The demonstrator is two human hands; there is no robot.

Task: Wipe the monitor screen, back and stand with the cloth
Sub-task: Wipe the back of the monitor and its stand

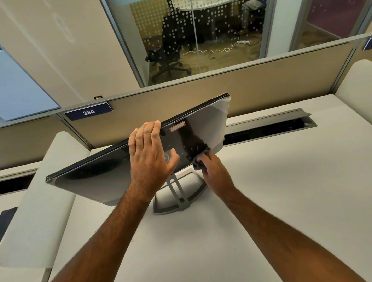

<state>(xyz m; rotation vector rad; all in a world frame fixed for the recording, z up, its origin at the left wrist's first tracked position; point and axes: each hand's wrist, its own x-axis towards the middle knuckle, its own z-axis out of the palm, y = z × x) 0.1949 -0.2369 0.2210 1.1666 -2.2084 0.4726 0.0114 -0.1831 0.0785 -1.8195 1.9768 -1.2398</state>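
Two bare forearms reach across a white bench (264,188). The left hand (150,154) lies flat, fingers spread, on the monitor's (105,173) glossy dark back, which is tilted over its grey stand (179,194). At 3 o'clock from it, the right hand (215,172) pinches a bunched dark cloth (200,157) against the panel; beyond stands a tan partition (270,80) labelled 384.

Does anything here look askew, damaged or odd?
Only the glossy black flat monitor: it sits tilted on its grey metal stand, held by the left hand while the right hand wipes with the dark grey cloth. No damage shows.
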